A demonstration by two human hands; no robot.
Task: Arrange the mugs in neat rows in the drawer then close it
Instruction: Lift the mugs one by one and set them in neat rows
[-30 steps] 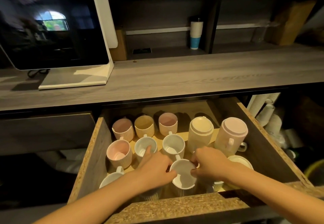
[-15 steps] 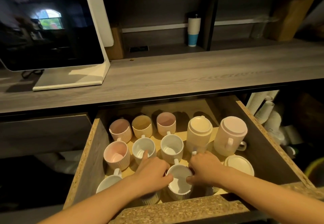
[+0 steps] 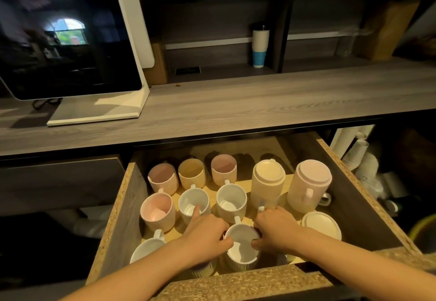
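Note:
The open wooden drawer (image 3: 349, 187) holds several ribbed mugs in rows. Three stand at the back: pink (image 3: 162, 178), yellow (image 3: 191, 174), pink (image 3: 223, 169). In the middle row are a pink mug (image 3: 157, 211) and two white mugs (image 3: 194, 203) (image 3: 231, 201). A white mug (image 3: 241, 246) in the front row sits between my hands. My left hand (image 3: 205, 237) grips its left rim, index finger pointing over a middle mug. My right hand (image 3: 274, 228) grips its right rim. Another white mug (image 3: 147, 249) stands front left, and one more is partly hidden under my left wrist.
Two tall lidded mugs, cream (image 3: 267, 183) and pink (image 3: 310, 184), stand at the drawer's right, with a white lid (image 3: 322, 225) in front. The drawer's chipboard front edge (image 3: 247, 282) is below my arms. The counter (image 3: 236, 109) above carries a screen (image 3: 66, 34). Stacked paper cups (image 3: 354, 152) stand right.
Both hands and the white mug between them have stayed almost in place in the front row; my view shifted slightly.

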